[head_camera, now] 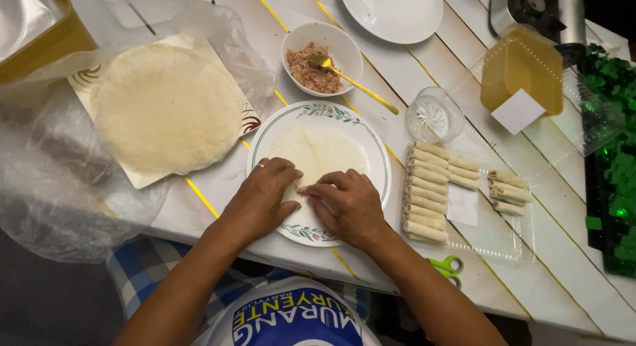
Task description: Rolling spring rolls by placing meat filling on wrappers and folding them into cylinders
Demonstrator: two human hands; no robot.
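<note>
Near the edge of the white wooden bench [570,266] sits a round white plate with a green rim [377,154]. On it lies a thin pale round wrapper [318,154]. The left hand [262,197] and the right hand [348,207] rest side by side on the near part of the wrapper. The fingers are bent and pressed down on it, with the fingertips almost touching in the middle. I cannot tell what is under them.

To the right is a clear flat plastic tray [493,233]. It holds small pale rolls [427,200] in neat rows. Green-handled scissors [444,265] lie just near the tray.

To the left, a stack of round pale wrappers [165,107] sits on a square paper plate [142,180].

Farther away is a small white bowl [351,54] with pinkish minced filling [308,71] and a gold fork [351,81] in it. A small clear glass cup [434,114] stands to its right. Farthest is a round white plate with nothing on it [391,11].
</note>
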